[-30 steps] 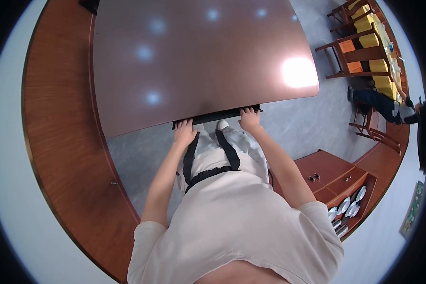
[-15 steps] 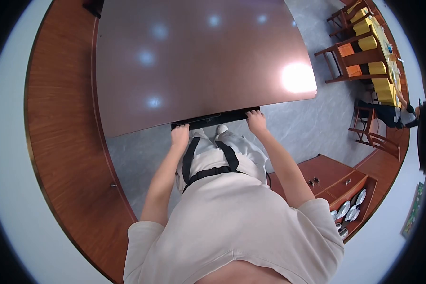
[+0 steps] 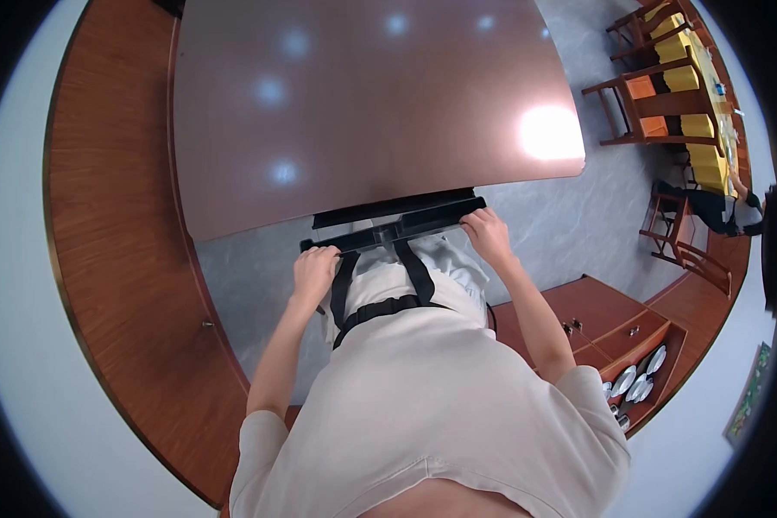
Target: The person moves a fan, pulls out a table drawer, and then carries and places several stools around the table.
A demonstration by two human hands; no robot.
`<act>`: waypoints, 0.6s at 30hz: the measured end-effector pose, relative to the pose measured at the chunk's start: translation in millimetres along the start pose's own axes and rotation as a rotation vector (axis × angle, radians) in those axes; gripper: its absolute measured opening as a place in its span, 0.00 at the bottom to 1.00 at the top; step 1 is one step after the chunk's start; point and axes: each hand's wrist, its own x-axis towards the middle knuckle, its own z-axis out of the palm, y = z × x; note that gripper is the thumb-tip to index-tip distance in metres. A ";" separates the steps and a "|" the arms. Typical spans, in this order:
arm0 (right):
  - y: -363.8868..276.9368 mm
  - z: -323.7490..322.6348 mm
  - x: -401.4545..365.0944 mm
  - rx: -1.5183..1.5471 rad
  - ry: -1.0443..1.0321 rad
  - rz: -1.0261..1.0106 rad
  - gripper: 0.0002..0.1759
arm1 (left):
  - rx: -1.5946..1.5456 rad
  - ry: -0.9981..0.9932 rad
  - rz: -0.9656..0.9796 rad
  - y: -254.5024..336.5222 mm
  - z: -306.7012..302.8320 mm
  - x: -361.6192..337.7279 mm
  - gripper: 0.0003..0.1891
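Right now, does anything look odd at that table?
Only the black tray: it sticks out from under the table edge, with the left hand and right hand gripping its ends. Nothing looks spilled.

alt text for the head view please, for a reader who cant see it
A person seen from above grips each end of a long black tray, left hand and right hand, where it juts from under a glossy brown table. Wooden chairs and a sideboard stand at right.
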 end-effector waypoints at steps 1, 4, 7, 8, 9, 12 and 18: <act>0.0 0.3 -1.2 -0.006 -0.019 0.013 0.02 | -0.001 -0.003 -0.004 1.1 -0.3 0.6 0.03; 3.6 2.8 -5.1 0.001 -0.022 0.029 0.02 | -0.010 -0.029 -0.040 5.0 0.2 6.9 0.03; 1.4 2.2 -5.6 0.025 0.007 0.052 0.02 | -0.006 -0.020 -0.029 4.3 0.5 11.8 0.04; 1.4 2.5 -6.3 0.035 0.020 0.077 0.03 | 0.001 -0.011 -0.030 4.6 2.1 14.9 0.05; 2.3 3.9 -6.1 0.037 0.018 0.076 0.03 | 0.011 -0.002 -0.030 4.7 3.2 17.7 0.07; 4.0 7.6 -3.0 0.037 0.114 0.057 0.05 | -0.019 0.083 -0.021 2.6 7.8 23.6 0.08; 11.7 31.2 -0.2 0.049 0.206 0.106 0.07 | 0.003 0.104 -0.049 -5.5 35.9 33.7 0.11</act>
